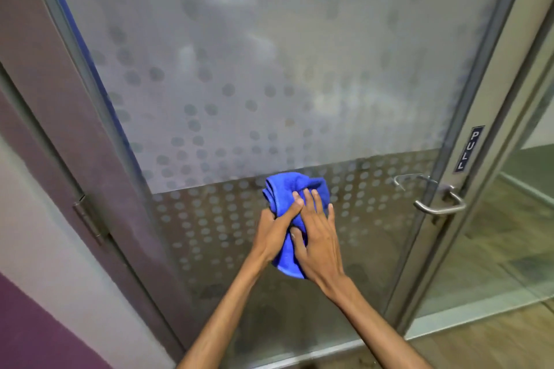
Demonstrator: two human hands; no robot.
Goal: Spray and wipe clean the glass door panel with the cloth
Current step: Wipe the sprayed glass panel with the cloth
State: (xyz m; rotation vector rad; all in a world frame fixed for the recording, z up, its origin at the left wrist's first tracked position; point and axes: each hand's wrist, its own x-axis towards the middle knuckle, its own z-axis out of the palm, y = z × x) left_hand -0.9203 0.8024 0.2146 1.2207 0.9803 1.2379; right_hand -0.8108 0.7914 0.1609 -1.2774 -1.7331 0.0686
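cloth (295,204): blue, bunched against the glass door panel (269,69), just below the frosted band's lower edge | left hand (274,234): fingers curled round the cloth's left side, thumb across its front | right hand (319,244): fingers straight and slightly spread, laid flat over the cloth, fabric showing above the fingertips | door handle (440,204): well right | PULL sign (469,148): above the handle

frosted glass door panel (269,69); fuzzy cloth (287,198)
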